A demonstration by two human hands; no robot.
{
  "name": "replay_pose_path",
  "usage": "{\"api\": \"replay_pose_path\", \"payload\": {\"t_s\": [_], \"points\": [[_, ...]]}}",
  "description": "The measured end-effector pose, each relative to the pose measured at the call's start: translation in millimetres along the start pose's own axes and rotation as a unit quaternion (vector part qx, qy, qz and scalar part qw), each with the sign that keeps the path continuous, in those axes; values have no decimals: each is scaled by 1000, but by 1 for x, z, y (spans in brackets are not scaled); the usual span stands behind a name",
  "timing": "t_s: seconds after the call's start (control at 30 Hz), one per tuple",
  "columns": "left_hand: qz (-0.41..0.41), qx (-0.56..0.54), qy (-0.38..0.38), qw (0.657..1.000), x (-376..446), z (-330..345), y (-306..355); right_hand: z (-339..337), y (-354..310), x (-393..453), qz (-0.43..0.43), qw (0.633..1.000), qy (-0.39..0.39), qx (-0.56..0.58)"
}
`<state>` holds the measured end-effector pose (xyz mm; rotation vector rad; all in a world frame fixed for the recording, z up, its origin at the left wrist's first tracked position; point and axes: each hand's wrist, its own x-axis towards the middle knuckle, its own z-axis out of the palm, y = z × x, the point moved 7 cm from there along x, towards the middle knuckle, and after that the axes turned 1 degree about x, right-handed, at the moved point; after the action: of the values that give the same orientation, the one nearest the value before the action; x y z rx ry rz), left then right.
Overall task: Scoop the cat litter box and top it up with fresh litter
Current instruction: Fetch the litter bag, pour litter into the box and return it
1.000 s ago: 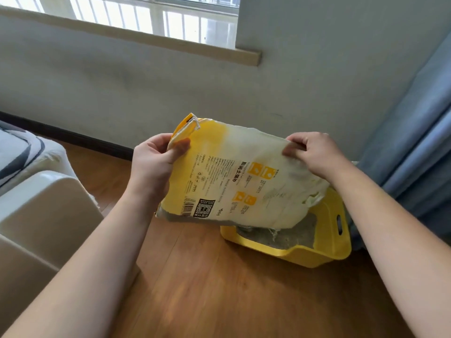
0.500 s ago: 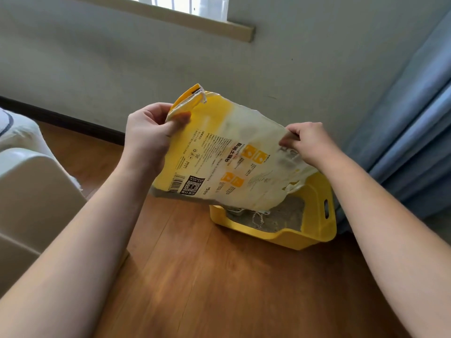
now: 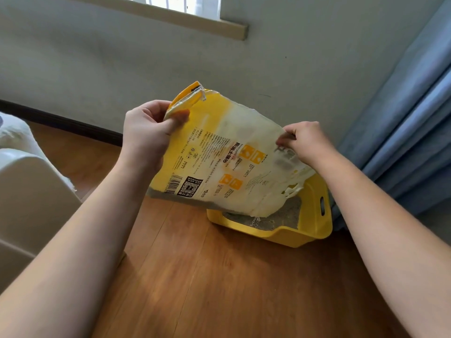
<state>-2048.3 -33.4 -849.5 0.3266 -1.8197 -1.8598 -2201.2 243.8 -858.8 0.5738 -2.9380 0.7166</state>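
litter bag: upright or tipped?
Tipped. The litter bag is held slanted, its torn open end lowest over the yellow litter box; left hand grips the raised sealed end, right hand the upper edge.

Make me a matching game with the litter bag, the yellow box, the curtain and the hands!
Things:
1. litter bag
2. litter box
3. curtain
4. left hand

Places or states:
A. hanging at the right, blue
B. gripping the bag's yellow top corner
C. on the wooden floor by the wall
D. held up, tilted over the box

Pairs: 1-D, 2-C, 3-A, 4-B. The right hand pinches the bag's other side.
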Motion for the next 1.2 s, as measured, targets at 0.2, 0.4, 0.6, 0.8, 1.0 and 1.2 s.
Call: {"api": "replay_pose_path", "payload": {"t_s": [0.2,0.4,0.6,0.8,1.0,1.2], "points": [[6,-4,3,1000,2,6,-3,0,2,-1,-1,999,3,-33],[8,-7,-5,1000,1,18,-6,-4,16,-1,18,999,13,-39],[17,-5,-12,1000,2,30,-7,-5,26,-3,29,999,12,-43],[16,-3,-15,1000,2,37,-9,-7,31,-5,27,998,16,-52],[16,-6,-16,1000,1,43,-10,-15,34,-8,23,997,52,-53],[10,-3,-16,1000,-1,53,-16,-18,41,-9,48,995,48,-78]]}}
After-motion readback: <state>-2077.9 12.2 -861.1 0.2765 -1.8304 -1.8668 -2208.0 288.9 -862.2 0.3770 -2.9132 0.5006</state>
